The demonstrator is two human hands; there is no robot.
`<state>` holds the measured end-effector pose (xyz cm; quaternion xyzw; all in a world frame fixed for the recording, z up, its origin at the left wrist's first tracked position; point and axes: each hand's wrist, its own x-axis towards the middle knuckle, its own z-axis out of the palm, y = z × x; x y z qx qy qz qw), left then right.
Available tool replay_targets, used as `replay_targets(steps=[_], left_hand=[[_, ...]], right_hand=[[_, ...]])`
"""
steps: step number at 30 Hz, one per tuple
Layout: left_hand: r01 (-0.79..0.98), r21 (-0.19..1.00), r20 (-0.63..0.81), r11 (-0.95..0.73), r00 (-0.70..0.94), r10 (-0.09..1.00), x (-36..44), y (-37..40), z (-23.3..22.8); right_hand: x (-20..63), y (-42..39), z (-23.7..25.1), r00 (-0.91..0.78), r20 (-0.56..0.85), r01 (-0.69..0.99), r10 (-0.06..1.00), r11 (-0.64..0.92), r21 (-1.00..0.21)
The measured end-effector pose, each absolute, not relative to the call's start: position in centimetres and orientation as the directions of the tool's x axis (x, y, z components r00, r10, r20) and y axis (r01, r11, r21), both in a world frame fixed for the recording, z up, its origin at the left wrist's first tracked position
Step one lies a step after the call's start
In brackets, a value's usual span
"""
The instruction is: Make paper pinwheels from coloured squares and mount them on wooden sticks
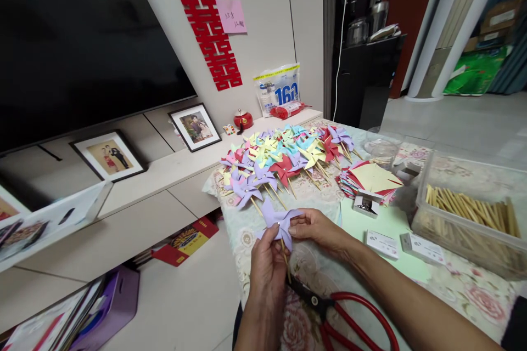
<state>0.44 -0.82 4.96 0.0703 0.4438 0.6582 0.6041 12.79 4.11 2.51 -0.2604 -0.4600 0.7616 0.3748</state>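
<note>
A lilac paper pinwheel point(281, 222) on a thin wooden stick is between my hands, above the near end of the table. My left hand point(267, 260) is closed around the stick, its thumb beside the pin at the pinwheel's centre. With thumb and fingers, my right hand point(315, 228) pinches the right blade. Red-handled scissors point(315, 301) lie on the cloth just below, their tips close to the stick. Past my hands spreads a pile of finished pinwheels point(284, 169) in lilac, red, yellow, blue and pink.
At right stand a clear plastic box point(428, 219) of wooden sticks point(473, 208), stacked coloured paper point(373, 178), an open small box point(366, 204) and closed white boxes point(382, 244). A low cabinet point(156, 214) with framed photos point(195, 127) runs along the left, under a television point(82, 44).
</note>
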Motion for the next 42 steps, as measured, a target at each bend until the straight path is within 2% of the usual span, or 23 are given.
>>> replay_targets(steps=[4, 7, 11, 13, 17, 21, 24, 28, 30, 32, 34, 42], left_hand=[[-0.751, 0.657, -0.426, 0.067, -0.297, 0.854, 0.1, -0.5, 5.2], [-0.774, 0.633, -0.435, -0.011, -0.367, 0.822, -0.2, 0.2, 5.7], [-0.782, 0.621, -0.445, -0.049, -0.403, 0.8, 0.0, 0.8, 6.3], [-0.78, 0.624, -0.44, -0.049, -0.403, 0.802, 0.4, 0.9, 6.4], [-0.772, 0.635, -0.449, -0.037, -0.407, 0.795, 1.0, 0.9, 6.3], [-0.73, 0.683, -0.357, -0.043, -0.384, 0.851, 0.6, 0.6, 5.5], [-0.595, 0.798, -0.234, -0.095, -0.451, 0.861, -0.3, 0.2, 4.4], [-0.126, 0.983, 0.038, -0.136, -0.583, 0.811, -1.6, -0.2, 3.3], [0.121, 0.984, 0.18, -0.134, -0.583, 0.793, -2.1, -0.2, 3.2], [0.281, 0.95, 0.28, -0.137, -0.568, 0.774, -2.4, -0.2, 3.2], [0.326, 0.935, 0.305, -0.137, -0.547, 0.78, -2.6, -0.1, 3.2], [0.272, 0.952, 0.268, -0.141, -0.517, 0.813, -2.7, 0.3, 2.6]], right_hand=[[13.1, 4.2, 2.7, -0.539, -0.135, -0.298, 0.831, -0.338, -0.893], [13.3, 4.2, 2.6, -0.502, -0.193, -0.196, 0.843, -0.328, -0.924], [12.9, 3.9, 1.9, -0.652, -0.188, 0.031, 0.735, -0.222, -0.975], [12.7, 3.8, 1.5, -0.702, -0.203, 0.084, 0.683, -0.202, -0.976], [12.5, 3.6, 1.4, -0.692, -0.203, 0.077, 0.693, -0.209, -0.975], [12.5, 3.6, 1.9, -0.678, -0.204, 0.054, 0.706, -0.229, -0.972], [12.5, 3.8, 1.9, -0.636, -0.211, 0.028, 0.743, -0.251, -0.968], [12.5, 4.0, 1.5, -0.638, -0.204, 0.01, 0.743, -0.257, -0.966], [12.5, 4.0, 1.5, -0.652, -0.196, 0.009, 0.732, -0.251, -0.968], [12.5, 3.9, 1.6, -0.662, -0.192, 0.016, 0.725, -0.242, -0.97], [12.5, 3.8, 1.8, -0.665, -0.194, 0.024, 0.721, -0.239, -0.971], [12.6, 3.8, 1.7, -0.684, -0.185, 0.032, 0.706, -0.224, -0.974]])
